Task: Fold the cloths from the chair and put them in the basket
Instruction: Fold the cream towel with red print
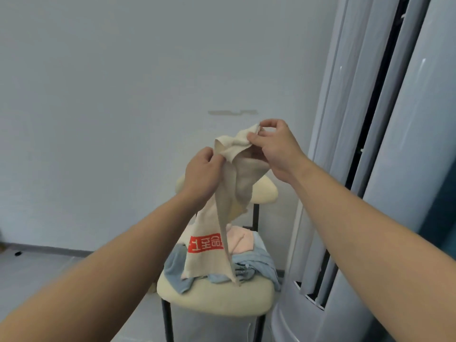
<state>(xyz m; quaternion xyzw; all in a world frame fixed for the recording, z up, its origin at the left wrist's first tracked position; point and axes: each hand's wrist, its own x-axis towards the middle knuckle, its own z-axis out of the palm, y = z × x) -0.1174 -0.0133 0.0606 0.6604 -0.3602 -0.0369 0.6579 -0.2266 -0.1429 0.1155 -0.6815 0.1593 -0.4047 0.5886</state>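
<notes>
Two bare forearms reach out from the bottom corners over a chair (217, 297) with a cream padded seat, cream backrest (267, 191) and thin black legs. On the seat lies a loose pile: a blue cloth (257, 259) spread across the seat and spilling over its right edge, and a pink cloth (240, 240) on top toward the back. Behind is a plain pale wall (123, 95) with a short scuffed mark (233, 112) just above the hands. On the right, just beside the chair, stands a tall pale rounded appliance (407, 169) with vertical slats and dark gaps, crowding that side. Grey floor (37, 275) at lower left, with a small dark object (17, 253) near the baseboard, too small to tell what. A beige cloth (223, 218) with a red printed patch (206, 243) hangs in the air in front of the backrest, hiding part of it and of the pile; its lower end drapes down to the cloths on the seat. Left hand (201, 174) has fingers curled and pinches one upper edge of the beige cloth. Right hand (276, 149), a little higher, pinches the bunched top corner between thumb and fingertips. Both hands are closed on that cloth, near each other, with the fabric twisted and unfolded between them.
</notes>
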